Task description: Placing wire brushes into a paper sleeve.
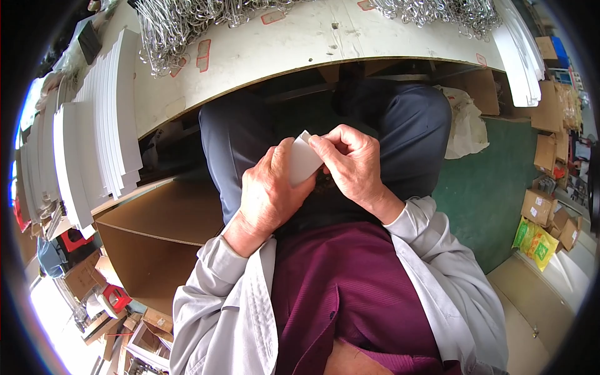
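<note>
Above my lap I hold a small white box, tilted, with its narrow end pointing away from me. My left hand is wrapped round its left side and lower part. At the box's far end, the thumb and forefinger of my right hand pinch the edge near a small flap. What the box contains, if anything, cannot be seen. Past my knees, bunches of shiny metal wire hooks lie along the table's far part, with another heap of hooks farther right.
The white table curves across in front of me. Stacks of folded white card stand at its left, and more white card at its right. A large open cardboard box sits by my left leg. Cartons line the right side.
</note>
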`<action>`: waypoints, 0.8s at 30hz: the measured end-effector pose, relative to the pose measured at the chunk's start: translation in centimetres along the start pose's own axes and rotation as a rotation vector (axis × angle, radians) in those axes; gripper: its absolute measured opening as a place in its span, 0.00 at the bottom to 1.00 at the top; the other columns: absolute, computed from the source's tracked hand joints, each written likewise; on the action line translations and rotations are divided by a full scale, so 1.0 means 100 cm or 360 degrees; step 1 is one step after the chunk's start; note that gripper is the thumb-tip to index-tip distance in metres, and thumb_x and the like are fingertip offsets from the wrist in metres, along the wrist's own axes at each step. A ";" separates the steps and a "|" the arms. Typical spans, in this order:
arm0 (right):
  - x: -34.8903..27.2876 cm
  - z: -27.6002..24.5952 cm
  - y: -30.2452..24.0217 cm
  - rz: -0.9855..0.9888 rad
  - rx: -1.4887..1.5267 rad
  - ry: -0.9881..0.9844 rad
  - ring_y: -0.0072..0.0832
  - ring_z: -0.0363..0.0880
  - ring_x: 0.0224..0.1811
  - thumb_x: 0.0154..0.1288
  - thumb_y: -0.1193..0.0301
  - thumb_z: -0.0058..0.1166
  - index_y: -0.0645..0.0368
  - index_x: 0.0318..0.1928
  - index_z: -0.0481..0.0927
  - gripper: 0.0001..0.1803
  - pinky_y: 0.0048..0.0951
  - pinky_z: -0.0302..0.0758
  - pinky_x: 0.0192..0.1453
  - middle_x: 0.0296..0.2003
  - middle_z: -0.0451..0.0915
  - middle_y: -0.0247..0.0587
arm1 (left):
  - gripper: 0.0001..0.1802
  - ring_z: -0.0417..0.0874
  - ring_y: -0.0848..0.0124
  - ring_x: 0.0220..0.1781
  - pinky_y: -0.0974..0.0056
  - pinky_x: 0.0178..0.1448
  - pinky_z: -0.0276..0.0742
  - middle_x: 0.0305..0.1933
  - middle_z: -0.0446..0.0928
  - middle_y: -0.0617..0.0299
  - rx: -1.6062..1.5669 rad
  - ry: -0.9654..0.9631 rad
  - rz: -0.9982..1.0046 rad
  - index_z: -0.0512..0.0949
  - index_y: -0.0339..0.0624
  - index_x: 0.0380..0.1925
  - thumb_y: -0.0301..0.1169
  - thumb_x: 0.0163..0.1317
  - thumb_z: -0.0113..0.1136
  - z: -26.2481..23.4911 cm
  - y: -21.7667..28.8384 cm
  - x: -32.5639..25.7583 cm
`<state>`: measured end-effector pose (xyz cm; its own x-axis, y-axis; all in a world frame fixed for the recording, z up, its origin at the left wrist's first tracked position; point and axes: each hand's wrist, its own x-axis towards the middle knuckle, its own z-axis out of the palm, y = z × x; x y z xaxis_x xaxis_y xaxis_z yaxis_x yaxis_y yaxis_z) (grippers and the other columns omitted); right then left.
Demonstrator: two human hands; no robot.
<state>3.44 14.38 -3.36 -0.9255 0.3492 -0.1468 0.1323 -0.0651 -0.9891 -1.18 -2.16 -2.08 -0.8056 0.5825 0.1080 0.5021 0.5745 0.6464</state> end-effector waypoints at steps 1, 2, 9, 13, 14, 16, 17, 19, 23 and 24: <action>0.000 0.000 0.001 -0.0100 -0.0097 0.0036 0.11 0.74 0.22 0.69 0.71 0.67 0.65 0.28 0.81 0.14 0.22 0.71 0.24 0.20 0.82 0.34 | 0.33 0.89 0.47 0.43 0.52 0.46 0.88 0.45 0.85 0.44 0.0001 0.0000 0.0000 0.76 0.33 0.55 0.34 0.51 0.79 0.000 0.000 0.000; 0.001 -0.001 -0.001 -0.0100 -0.0097 0.0035 0.11 0.74 0.22 0.69 0.71 0.67 0.65 0.28 0.81 0.14 0.22 0.71 0.24 0.20 0.82 0.34 | 0.33 0.89 0.47 0.43 0.52 0.45 0.88 0.44 0.85 0.44 0.0003 0.0008 0.0018 0.76 0.33 0.55 0.34 0.51 0.80 0.001 0.000 -0.001; 0.000 0.000 -0.003 -0.0022 -0.0096 -0.0063 0.12 0.76 0.26 0.71 0.70 0.65 0.67 0.36 0.85 0.10 0.21 0.74 0.29 0.24 0.85 0.36 | 0.34 0.90 0.48 0.43 0.53 0.46 0.88 0.45 0.85 0.43 0.0008 0.0063 0.0042 0.76 0.33 0.55 0.34 0.50 0.80 -0.001 0.001 0.000; -0.012 0.007 0.006 -0.0038 0.0200 -0.0128 0.12 0.79 0.31 0.73 0.68 0.64 0.66 0.55 0.85 0.16 0.20 0.76 0.33 0.32 0.87 0.40 | 0.33 0.90 0.49 0.43 0.54 0.47 0.88 0.46 0.85 0.43 -0.0102 0.0079 -0.0151 0.77 0.34 0.56 0.34 0.50 0.79 -0.010 0.003 0.011; -0.013 0.002 0.004 0.0017 0.0130 -0.0240 0.15 0.83 0.35 0.73 0.68 0.63 0.65 0.63 0.80 0.22 0.22 0.79 0.37 0.37 0.88 0.45 | 0.33 0.89 0.48 0.43 0.53 0.46 0.88 0.45 0.85 0.43 -0.0114 0.0064 -0.0125 0.76 0.32 0.55 0.33 0.50 0.78 -0.012 0.004 0.012; -0.010 0.004 0.007 -0.0205 0.0027 -0.0220 0.18 0.85 0.37 0.73 0.69 0.63 0.65 0.63 0.80 0.22 0.24 0.81 0.39 0.39 0.88 0.47 | 0.33 0.89 0.47 0.43 0.52 0.45 0.88 0.44 0.84 0.44 -0.0127 0.0049 -0.0100 0.75 0.31 0.55 0.33 0.50 0.77 -0.011 0.002 0.010; -0.008 0.005 0.008 -0.0430 -0.0079 -0.0197 0.21 0.87 0.38 0.73 0.70 0.62 0.65 0.64 0.79 0.22 0.26 0.82 0.41 0.40 0.89 0.49 | 0.33 0.89 0.47 0.42 0.52 0.45 0.88 0.43 0.84 0.43 -0.0136 0.0050 -0.0062 0.75 0.31 0.55 0.33 0.51 0.77 -0.009 -0.001 0.008; -0.011 0.003 0.004 -0.0438 -0.0151 -0.0233 0.26 0.88 0.38 0.73 0.71 0.62 0.65 0.65 0.78 0.23 0.28 0.83 0.42 0.40 0.88 0.52 | 0.33 0.89 0.47 0.42 0.52 0.45 0.88 0.43 0.84 0.43 -0.0150 0.0050 -0.0025 0.75 0.30 0.55 0.33 0.51 0.77 -0.006 -0.003 0.006; -0.010 0.005 0.004 -0.0612 -0.0353 -0.0253 0.29 0.89 0.43 0.73 0.73 0.61 0.66 0.66 0.77 0.24 0.28 0.83 0.47 0.43 0.88 0.54 | 0.32 0.89 0.48 0.42 0.53 0.45 0.87 0.43 0.85 0.43 -0.0195 0.0018 -0.0096 0.77 0.32 0.55 0.32 0.51 0.77 -0.006 -0.005 0.006; -0.009 0.006 0.003 -0.0615 -0.0347 -0.0259 0.29 0.89 0.43 0.73 0.73 0.61 0.66 0.66 0.77 0.24 0.28 0.83 0.47 0.43 0.88 0.54 | 0.32 0.90 0.49 0.43 0.54 0.45 0.87 0.43 0.85 0.44 -0.0210 0.0025 -0.0127 0.78 0.34 0.55 0.33 0.51 0.78 -0.008 -0.005 0.007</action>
<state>4.08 13.47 -3.53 -0.9628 0.1572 0.2199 -0.1777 0.2448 -0.9532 -2.22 -2.49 -1.73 -0.8467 0.5283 0.0635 0.3914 0.5375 0.7470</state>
